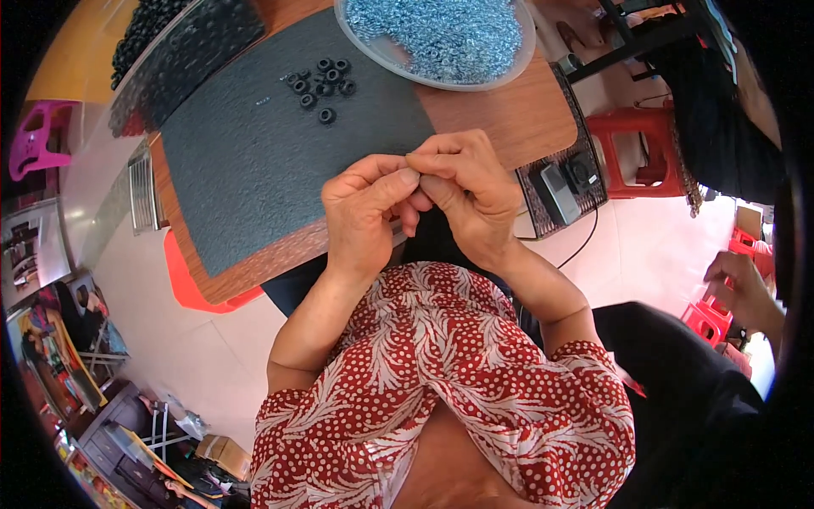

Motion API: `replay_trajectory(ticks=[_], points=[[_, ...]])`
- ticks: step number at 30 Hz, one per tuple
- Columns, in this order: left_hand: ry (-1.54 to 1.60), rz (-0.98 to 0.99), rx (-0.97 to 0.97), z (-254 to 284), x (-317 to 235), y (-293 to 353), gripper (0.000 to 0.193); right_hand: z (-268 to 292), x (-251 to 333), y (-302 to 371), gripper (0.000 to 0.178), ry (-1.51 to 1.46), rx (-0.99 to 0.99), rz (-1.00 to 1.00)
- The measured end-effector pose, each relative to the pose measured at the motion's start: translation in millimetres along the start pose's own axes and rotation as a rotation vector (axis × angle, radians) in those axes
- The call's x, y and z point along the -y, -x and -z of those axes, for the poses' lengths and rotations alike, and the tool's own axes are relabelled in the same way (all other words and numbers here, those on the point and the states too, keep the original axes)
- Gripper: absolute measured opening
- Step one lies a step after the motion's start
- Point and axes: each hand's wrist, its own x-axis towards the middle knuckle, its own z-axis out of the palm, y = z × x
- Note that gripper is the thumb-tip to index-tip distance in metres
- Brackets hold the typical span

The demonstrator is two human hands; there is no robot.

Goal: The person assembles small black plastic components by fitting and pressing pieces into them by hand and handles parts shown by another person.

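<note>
My left hand (366,208) and my right hand (473,199) meet at the fingertips over the near edge of the table, thumbs and forefingers pinched. Whatever is between them is too small or too covered to name. Beyond my hands, a cluster of black ring-shaped parts (326,116) lies on a dark grey mat (246,170). A few tiny clear bluish pieces (263,101) rest left of that cluster. At the far edge stands a round clear tub (390,69) heaped with small shiny bluish pieces (441,38).
A clear box (191,64) of black parts stands at the table's far left. Right of the brown tabletop (500,127), a grey device (560,193) sits on a lower surface by a red stool (640,153). Another person's hand (746,288) shows at the right.
</note>
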Motion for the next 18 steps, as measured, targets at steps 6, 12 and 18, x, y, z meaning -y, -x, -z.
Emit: replay_trajectory(ticks=[6, 12, 18], points=[[0.079, -0.050, -0.059, 3, -1, -1, 0.014, 9, 6, -16, 0.039, 0.079, 0.180, -0.010], [0.069, -0.091, -0.117, -5, -5, 3, 0.011, 4, 0, -29, 0.039, 0.386, 0.316, 0.328], [0.082, -0.111, -0.091, -1, -3, 2, 0.011, 0, -4, -35, 0.027, 0.520, 0.327, 0.526]])
